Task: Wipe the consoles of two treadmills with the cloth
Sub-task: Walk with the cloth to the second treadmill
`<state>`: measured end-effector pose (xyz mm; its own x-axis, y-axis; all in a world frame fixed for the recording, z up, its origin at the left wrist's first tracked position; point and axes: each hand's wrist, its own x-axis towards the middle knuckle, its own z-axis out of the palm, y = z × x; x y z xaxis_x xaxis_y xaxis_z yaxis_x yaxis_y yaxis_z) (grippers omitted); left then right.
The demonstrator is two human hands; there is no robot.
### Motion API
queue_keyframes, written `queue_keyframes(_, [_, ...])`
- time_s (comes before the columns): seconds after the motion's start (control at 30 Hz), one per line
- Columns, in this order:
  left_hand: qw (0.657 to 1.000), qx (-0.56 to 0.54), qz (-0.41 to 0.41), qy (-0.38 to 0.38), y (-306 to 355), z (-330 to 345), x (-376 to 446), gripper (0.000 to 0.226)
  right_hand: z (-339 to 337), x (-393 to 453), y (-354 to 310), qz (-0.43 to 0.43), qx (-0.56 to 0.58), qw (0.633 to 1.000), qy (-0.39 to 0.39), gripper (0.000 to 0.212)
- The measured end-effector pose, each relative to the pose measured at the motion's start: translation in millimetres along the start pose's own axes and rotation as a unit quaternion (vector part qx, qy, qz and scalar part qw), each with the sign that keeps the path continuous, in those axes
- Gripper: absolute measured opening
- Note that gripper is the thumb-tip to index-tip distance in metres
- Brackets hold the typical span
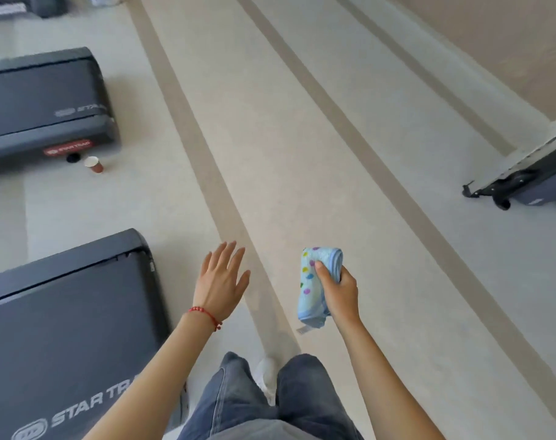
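Observation:
My right hand is shut on a folded light-blue cloth with coloured dots, held over the floor at waist height. My left hand is held out flat with fingers spread and nothing in it, beside the rear corner of the near treadmill, a dark deck marked STAR TRAC at lower left. A second treadmill lies farther off at upper left. Only the rear ends of the decks show; no console is in view.
A paper cup and a small black object stand on the floor behind the far treadmill. Another machine's base juts in at the right edge. A pale floor aisle with tan stripes runs ahead between them.

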<state>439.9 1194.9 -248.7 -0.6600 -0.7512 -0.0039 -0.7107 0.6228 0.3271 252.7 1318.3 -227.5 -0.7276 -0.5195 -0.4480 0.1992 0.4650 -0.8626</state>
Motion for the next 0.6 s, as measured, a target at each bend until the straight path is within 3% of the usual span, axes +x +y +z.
queue_keyframes(0.27, [0.993, 0.007, -0.114, 0.033, -51.5, -12.8, 77.3, 0.054, 71.4, 102.1, -67.9, -0.038, -0.062, 0.992, -0.103, 0.014])
queue_keyframes(0.6, [0.984, 0.004, -0.170, 0.054, -88.3, -33.9, 230.6, 0.053, 146.3, 237.7, -162.4, -0.049, -0.087, 0.981, -0.166, 0.016])
